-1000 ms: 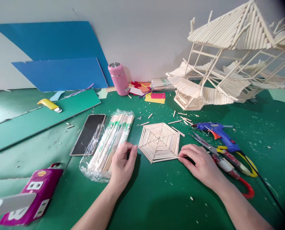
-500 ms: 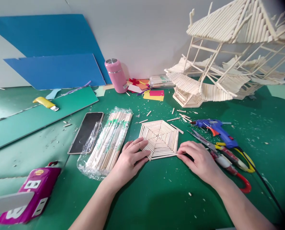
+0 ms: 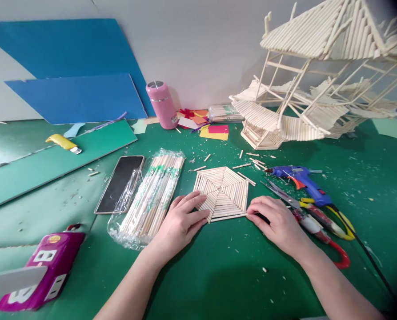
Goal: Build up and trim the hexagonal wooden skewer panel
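Note:
A flat hexagonal panel [image 3: 222, 191] of thin wooden sticks, laid in rings around a small centre, rests on the green table. Along its near edge runs a wooden stick [image 3: 227, 218], with a narrow gap above part of it. My left hand [image 3: 184, 218] is on the near left corner, two fingers lying over the panel, thumb and forefinger closed at the stick's left end. At the near right corner, my right hand [image 3: 274, 221] pinches the stick's other end between thumb and fingertips. Short stick offcuts [image 3: 246, 178] lie just beyond the panel.
Left of the panel are bagged wooden sticks [image 3: 153, 195], a phone [image 3: 120, 184] and a purple power strip [image 3: 46, 271]. On the right lie a blue glue gun [image 3: 298, 178], scissors [image 3: 294, 202] and red-handled pliers [image 3: 318, 229]. Behind stand a pink flask [image 3: 162, 106] and a stick-built pavilion model [image 3: 305, 89].

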`<state>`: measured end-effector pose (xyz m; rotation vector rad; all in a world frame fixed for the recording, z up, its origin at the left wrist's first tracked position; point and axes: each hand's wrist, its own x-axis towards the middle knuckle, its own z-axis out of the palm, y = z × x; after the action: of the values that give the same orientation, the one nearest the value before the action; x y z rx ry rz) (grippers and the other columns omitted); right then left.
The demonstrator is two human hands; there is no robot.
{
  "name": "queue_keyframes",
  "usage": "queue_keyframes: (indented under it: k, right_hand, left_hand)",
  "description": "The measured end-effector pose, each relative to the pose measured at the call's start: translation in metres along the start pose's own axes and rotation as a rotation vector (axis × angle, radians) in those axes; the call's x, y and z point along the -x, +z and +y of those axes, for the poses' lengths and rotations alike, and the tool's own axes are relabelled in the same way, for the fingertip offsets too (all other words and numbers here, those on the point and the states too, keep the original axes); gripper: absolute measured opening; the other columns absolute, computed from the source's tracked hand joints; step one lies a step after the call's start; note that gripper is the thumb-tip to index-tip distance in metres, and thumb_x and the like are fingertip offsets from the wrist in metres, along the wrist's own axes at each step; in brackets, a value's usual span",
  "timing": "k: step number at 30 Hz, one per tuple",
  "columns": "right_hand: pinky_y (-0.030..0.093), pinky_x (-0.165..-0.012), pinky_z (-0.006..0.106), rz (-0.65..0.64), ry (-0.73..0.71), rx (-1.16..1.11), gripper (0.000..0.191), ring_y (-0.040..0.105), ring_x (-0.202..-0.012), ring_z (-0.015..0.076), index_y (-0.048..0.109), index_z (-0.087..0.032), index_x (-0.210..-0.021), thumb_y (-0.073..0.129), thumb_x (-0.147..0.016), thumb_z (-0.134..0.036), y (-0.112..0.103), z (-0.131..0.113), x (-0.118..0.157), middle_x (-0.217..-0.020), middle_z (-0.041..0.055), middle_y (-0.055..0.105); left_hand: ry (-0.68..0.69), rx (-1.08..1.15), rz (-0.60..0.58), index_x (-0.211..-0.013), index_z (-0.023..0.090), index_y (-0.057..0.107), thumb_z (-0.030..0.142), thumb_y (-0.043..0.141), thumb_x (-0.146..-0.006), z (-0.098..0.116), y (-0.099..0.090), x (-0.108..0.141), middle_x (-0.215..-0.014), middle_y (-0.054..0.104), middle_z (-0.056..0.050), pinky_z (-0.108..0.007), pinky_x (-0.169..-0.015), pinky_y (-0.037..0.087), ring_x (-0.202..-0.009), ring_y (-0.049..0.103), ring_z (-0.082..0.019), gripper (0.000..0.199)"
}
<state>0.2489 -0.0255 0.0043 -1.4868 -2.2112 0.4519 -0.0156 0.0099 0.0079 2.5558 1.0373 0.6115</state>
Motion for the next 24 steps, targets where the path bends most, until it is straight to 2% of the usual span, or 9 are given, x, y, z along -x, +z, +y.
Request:
queue_keyframes:
  k: [24]
  right_hand:
    - [0.04, -0.071, 0.031, 0.027, -0.018, 0.006, 0.01, 0.058, -0.082, 0.0173, 0.059, -0.022, -0.081, 0.052, -0.087, -0.021, -0.0005, 0.0, -0.0004, -0.087, 0.0027, 0.061]
  left_hand:
    - [-0.033, -0.003, -0.03, -0.098, 0.022, 0.064, 0.02, 0.053, -0.083, 0.0037, -0.0009, -0.0004, -0.124, 0.055, -0.011, -0.05, -0.092, 0.04, -0.121, 0.044, -0.029, 0.019]
